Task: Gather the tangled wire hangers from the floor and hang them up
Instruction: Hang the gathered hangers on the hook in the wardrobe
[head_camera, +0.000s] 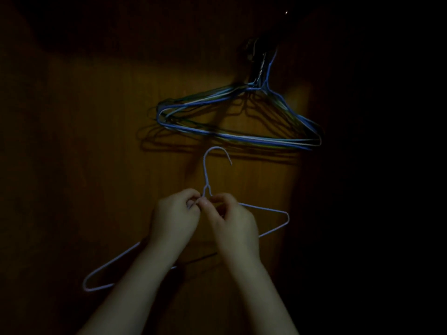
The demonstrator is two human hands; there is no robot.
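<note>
In dim light, a person's two bare forearms reach in from the bottom edge. The left hand (174, 217) and the right hand (235, 222) meet at the base of the neck of a pale lilac wire clothes hanger (205, 176). Each grip is narrow, with fingertips and thumb pinching the wire where the two shoulders twist together. The hanger stands hook-up and tilted: its left shoulder drops low toward the bottom left, its right corner juts out past the right hand, and its hook curls over to the right and catches on nothing. A thin dark line under the wrists may be another wire or only a shadow; it cannot be told. Just beyond the hook, a bundle of blue, white and green wire hangers (254, 138) hangs aslant against a brown wooden panel (96, 141). The bundle's necks run up into a dark fitting (254, 53), too shadowed to call a peg, knob or hook. The step in hand appears to be adding this one hanger to the rest. Doing it well likely means lifting by the neck, turning the hook's opening toward the fitting and lowering it over the top. The low left shoulder should stay clear of the bundle's bottom bars, and the hands should release only once the hook bears the weight.
</note>
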